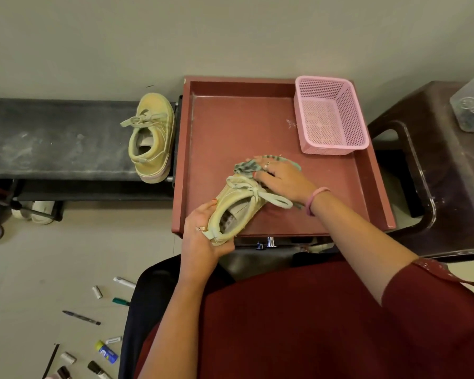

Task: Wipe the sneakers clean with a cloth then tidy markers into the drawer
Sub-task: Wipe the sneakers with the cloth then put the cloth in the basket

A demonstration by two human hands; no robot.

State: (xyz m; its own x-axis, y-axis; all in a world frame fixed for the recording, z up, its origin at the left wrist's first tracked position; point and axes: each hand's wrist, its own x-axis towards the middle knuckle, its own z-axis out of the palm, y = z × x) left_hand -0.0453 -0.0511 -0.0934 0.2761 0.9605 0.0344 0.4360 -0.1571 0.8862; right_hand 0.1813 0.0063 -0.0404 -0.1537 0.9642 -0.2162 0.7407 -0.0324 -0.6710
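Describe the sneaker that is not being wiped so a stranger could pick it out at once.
Start at the red-brown tray table against the wall, with a pink basket in its far right corner. Just off its left edge runs a low dusty black bench; the spare sneaker sits on the bench's right end. Unlike its twin, the held sneaker, no hand touches it.
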